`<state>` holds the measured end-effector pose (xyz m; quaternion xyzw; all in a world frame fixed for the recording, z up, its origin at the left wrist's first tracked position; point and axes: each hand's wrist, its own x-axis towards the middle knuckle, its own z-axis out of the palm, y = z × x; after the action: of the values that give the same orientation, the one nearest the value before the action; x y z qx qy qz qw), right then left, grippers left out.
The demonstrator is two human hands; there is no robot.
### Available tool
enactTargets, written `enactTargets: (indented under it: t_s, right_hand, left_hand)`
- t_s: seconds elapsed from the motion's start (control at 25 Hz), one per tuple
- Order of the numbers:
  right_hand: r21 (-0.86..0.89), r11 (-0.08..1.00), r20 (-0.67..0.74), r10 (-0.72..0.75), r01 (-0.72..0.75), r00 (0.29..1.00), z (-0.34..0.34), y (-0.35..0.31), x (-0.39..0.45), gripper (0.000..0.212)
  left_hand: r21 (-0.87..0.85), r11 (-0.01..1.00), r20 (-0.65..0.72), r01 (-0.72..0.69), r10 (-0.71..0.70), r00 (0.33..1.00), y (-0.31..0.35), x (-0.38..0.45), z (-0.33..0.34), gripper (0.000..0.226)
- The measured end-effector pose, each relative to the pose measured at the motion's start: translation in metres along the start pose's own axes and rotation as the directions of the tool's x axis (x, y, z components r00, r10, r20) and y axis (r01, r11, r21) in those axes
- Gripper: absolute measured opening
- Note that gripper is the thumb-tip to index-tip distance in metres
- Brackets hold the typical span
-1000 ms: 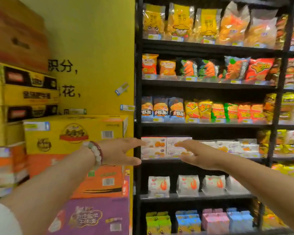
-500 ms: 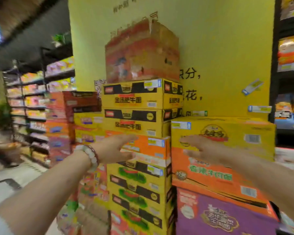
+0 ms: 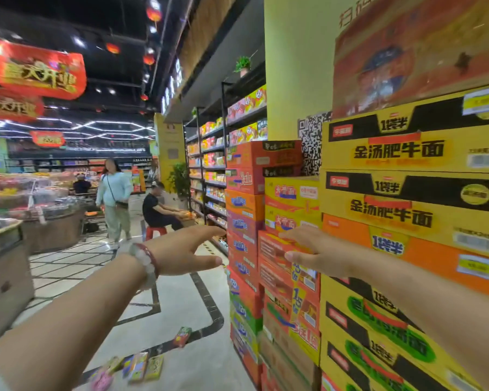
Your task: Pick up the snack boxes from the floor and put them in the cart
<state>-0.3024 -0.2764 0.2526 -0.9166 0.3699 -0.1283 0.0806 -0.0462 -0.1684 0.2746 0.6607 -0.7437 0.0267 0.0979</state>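
Note:
Several small snack boxes lie on the tiled floor low in the view, under my left forearm. One more red and green snack box lies a little farther off. My left hand, with a bead bracelet on the wrist, is held out at chest height, fingers straight and empty. My right hand is stretched out beside it, also empty, in front of the stacked cartons. No cart is in view.
Tall stacks of noodle cartons fill the right side against a yellow pillar. Black shelves run down the aisle. One person walks ahead and another sits on a red stool. A display counter stands at left.
My view has swung left, from the snack shelves past the carton stacks to the open aisle. The floor and the snack boxes have come into sight. Both hands stay outstretched and empty.

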Motion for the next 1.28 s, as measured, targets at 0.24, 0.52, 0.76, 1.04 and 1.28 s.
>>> enactTargets:
  t_s: [0.24,0.52,0.76,1.04,1.28]
  right_hand:
    - [0.042,0.984,0.052,-0.173,0.17,0.984,0.014,0.031,0.122,0.055]
    - [0.11,0.956,0.127,-0.284,0.271,0.95,0.053,0.032,0.234,0.053]
    - [0.122,0.929,0.146,-0.365,0.35,0.919,0.108,0.009,0.338,0.055]
    - [0.134,0.926,0.14,-0.37,0.352,0.919,0.138,-0.043,0.462,0.052]
    - [0.202,0.925,0.159,-0.355,0.322,0.921,0.193,-0.064,0.548,0.052]
  left_hand:
    - [0.013,0.97,-0.015,0.243,-0.243,0.97,-0.055,0.055,0.013,0.063]
    - [-0.014,0.902,-0.008,0.432,-0.432,0.902,-0.124,0.076,0.039,0.061]
    - [-0.019,0.856,0.023,0.517,-0.516,0.856,-0.22,0.095,0.059,0.063]
    - [-0.01,0.86,0.015,0.511,-0.511,0.86,-0.354,0.132,0.05,0.064]
    - [-0.058,0.849,0.074,0.526,-0.521,0.85,-0.439,0.159,0.085,0.063]
